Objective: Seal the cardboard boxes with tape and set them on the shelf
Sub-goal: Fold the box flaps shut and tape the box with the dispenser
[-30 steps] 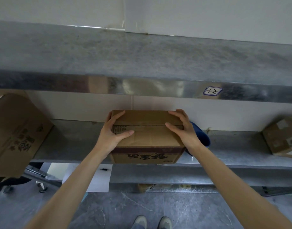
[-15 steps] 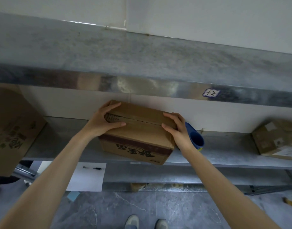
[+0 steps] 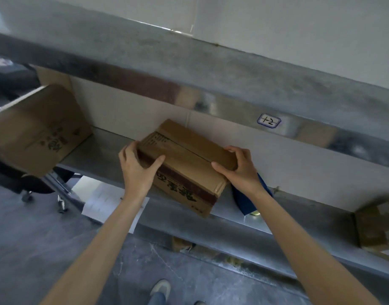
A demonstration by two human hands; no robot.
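Head view, left grip (image 3: 137, 170) and right grip (image 3: 239, 170) both grasping closed cardboard box (image 3: 189, 159) on shelf (image 3: 103, 147), contents hidden

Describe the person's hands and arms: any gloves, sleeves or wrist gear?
The left hand and right hand are ungloved; no rings, watch or bands show. The left forearm and right forearm are uncovered to the frame edge, no sleeve in view.

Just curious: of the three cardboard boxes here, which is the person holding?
The middle box, gripped at its ends by the left hand and right hand; the large left box and labelled right box are untouched.
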